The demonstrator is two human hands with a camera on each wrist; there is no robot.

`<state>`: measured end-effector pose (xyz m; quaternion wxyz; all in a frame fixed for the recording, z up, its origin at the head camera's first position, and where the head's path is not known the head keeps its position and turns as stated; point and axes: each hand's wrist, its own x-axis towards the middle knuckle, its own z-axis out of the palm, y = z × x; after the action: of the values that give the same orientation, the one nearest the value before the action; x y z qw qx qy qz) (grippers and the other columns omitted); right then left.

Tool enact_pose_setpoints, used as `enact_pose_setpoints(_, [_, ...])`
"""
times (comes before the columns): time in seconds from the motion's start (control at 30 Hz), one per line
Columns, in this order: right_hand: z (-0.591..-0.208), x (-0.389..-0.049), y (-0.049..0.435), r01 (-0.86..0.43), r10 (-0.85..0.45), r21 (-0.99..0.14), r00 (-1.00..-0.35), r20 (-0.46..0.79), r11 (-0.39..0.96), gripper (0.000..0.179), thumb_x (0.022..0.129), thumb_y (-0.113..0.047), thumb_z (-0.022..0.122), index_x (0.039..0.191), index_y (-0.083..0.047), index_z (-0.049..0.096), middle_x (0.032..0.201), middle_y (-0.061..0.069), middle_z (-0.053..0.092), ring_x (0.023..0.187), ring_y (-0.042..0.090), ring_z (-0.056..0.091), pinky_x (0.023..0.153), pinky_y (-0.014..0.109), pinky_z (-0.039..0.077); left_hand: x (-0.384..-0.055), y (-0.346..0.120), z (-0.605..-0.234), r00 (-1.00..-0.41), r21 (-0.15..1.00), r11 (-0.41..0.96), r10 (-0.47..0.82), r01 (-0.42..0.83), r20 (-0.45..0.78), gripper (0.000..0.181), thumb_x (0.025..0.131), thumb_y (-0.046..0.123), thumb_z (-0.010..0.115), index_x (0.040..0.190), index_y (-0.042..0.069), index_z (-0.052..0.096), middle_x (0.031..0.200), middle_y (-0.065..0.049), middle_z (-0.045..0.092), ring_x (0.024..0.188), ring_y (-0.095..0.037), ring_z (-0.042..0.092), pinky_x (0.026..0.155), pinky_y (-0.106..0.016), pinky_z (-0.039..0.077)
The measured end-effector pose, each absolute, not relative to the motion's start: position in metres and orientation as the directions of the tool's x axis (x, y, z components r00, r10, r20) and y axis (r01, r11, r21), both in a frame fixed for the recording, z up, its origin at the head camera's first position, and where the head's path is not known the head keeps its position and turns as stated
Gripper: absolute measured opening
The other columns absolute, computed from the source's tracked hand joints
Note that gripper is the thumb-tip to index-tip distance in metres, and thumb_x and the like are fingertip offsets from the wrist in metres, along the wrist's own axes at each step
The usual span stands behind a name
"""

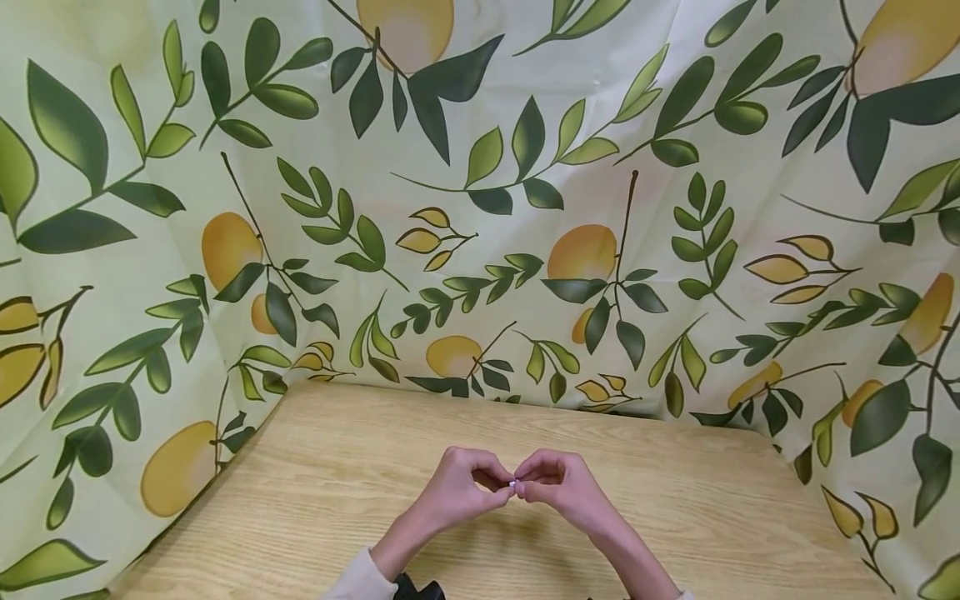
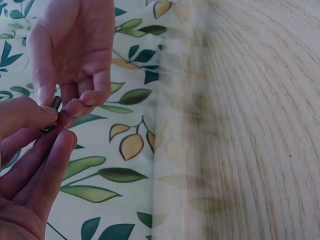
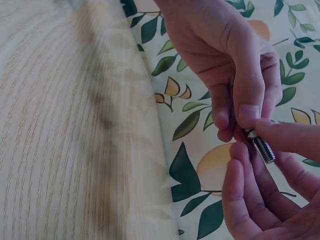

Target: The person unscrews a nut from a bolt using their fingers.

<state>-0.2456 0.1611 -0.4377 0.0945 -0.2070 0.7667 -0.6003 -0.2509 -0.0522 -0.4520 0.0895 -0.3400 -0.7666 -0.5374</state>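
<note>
In the right wrist view, a small shiny metal bolt shows its ridged thread between the fingertips of both hands. My left hand pinches one end of it between thumb and fingers. From the other side my right hand pinches it too, its thumb and fingertips right against those of the left. Seen from the left wrist, the bolt appears as a short dark cylinder, largely hidden under the left thumb. Both hands are held over the wooden table.
Cloth printed with leaves and orange fruit hangs behind the table and along both sides. A black object shows at the bottom edge, beside the left sleeve.
</note>
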Motion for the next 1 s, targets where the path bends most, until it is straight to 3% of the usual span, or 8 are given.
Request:
enact_pose_setpoints(0.13, [-0.4374,-0.2453,0.161,-0.201,-0.418,-0.957,-0.903,0.098,0.211,0.028,0.089,-0.012,0.079,0.108,0.006,0.069,0.096,0.001,0.075,0.086,0.012,0.071,0.08,0.025,0.06,-0.2506,-0.0534,-0.4517,-0.771,0.781,0.193,0.412,0.594,0.485,0.01,0.082,-0.002,0.081,0.087,0.007,0.08,0.082,-0.008,0.079,0.071,-0.004,0.073,0.068,-0.024,0.064])
enact_pose_setpoints(0.37, [-0.4369,-0.2458,0.1613,-0.158,-0.455,-0.964,-0.889,0.046,0.212,0.032,0.098,-0.022,0.069,0.108,0.009,0.07,0.09,0.009,0.076,0.078,0.013,0.071,0.074,0.028,0.063,-0.2523,-0.0541,-0.4522,-0.769,0.78,0.188,0.413,0.597,0.488,0.011,0.082,-0.002,0.08,0.087,0.008,0.08,0.082,-0.007,0.079,0.069,-0.005,0.072,0.067,-0.025,0.064])
enact_pose_setpoints(0.57, [-0.4384,-0.2454,0.1607,-0.155,-0.443,-0.967,-0.895,0.05,0.204,0.03,0.095,-0.019,0.074,0.107,0.009,0.07,0.086,0.006,0.076,0.078,0.012,0.071,0.075,0.027,0.063,-0.2521,-0.0546,-0.4529,-0.758,0.774,0.181,0.424,0.607,0.496,0.011,0.082,-0.003,0.08,0.087,0.007,0.08,0.082,-0.008,0.079,0.07,-0.005,0.073,0.068,-0.024,0.064])
enact_pose_setpoints(0.83, [-0.4386,-0.2442,0.1607,-0.229,-0.415,-0.951,-0.901,0.126,0.208,0.027,0.087,-0.01,0.08,0.106,0.006,0.07,0.095,0.0,0.075,0.085,0.011,0.071,0.078,0.025,0.059,-0.252,-0.0556,-0.4533,-0.761,0.774,0.189,0.423,0.605,0.491,0.01,0.083,-0.001,0.081,0.087,0.008,0.08,0.083,-0.007,0.079,0.071,-0.004,0.073,0.068,-0.023,0.064])
enact_pose_setpoints(1.0, [-0.4372,-0.2455,0.1609,-0.239,-0.415,-0.952,-0.898,0.144,0.189,0.025,0.092,-0.015,0.076,0.107,0.005,0.071,0.098,0.007,0.075,0.088,0.011,0.072,0.078,0.028,0.061,-0.2522,-0.0555,-0.4526,-0.76,0.771,0.19,0.42,0.608,0.496,0.009,0.083,0.0,0.081,0.087,0.009,0.08,0.083,-0.007,0.08,0.07,-0.004,0.073,0.068,-0.023,0.063])
